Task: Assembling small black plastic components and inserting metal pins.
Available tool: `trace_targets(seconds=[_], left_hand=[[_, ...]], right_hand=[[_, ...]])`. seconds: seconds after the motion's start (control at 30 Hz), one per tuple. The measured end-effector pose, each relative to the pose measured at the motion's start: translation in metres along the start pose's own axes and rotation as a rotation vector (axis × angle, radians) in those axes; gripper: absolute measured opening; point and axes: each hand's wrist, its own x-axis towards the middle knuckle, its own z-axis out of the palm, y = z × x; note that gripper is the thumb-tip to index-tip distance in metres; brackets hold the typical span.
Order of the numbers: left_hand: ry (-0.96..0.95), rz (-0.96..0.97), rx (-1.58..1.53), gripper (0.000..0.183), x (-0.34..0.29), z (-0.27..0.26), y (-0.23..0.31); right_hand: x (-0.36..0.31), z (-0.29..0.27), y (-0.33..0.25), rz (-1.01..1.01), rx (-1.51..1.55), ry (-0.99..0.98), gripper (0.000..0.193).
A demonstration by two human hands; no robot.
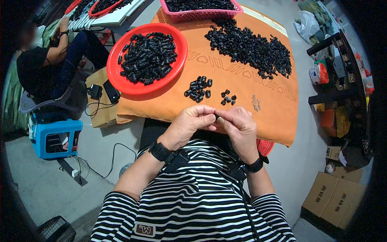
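My left hand (pixel 188 124) and my right hand (pixel 240 126) meet at the near edge of the orange-covered table (pixel 238 74). Their fingertips pinch together on a small black plastic piece (pixel 217 117), mostly hidden by the fingers. Just beyond them lie a cluster of short black barrel-shaped pieces (pixel 197 88), a smaller group of tiny black pieces (pixel 228 98) and, at the right, several tiny shiny bits (pixel 256 103) that look like springs. A red round tray (pixel 182 60) heaped with black barrel pieces sits at the far left of my hands.
A large pile of small black pieces (pixel 252 48) spreads across the far right, behind it a pink basket (pixel 201 17) of more. Another person (pixel 40 64) sits at the left by a white table. A blue box-like stool (pixel 56 137), cables, cartons (pixel 332 197) and a black rack (pixel 350 76) stand around.
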Motion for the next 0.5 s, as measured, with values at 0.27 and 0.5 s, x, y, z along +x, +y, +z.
trace_targets(seconds=[0.27,0.5], left_hand=[[-0.006,-0.031,0.044,0.027,-0.005,0.005,0.007],[-0.133,-0.11,0.11,0.024,-0.002,0.005,0.002]], right_hand=[[0.01,-0.01,0.021,0.249,0.22,0.248,0.015],[0.01,0.01,0.06,-0.117,-0.68,0.309,0.013]])
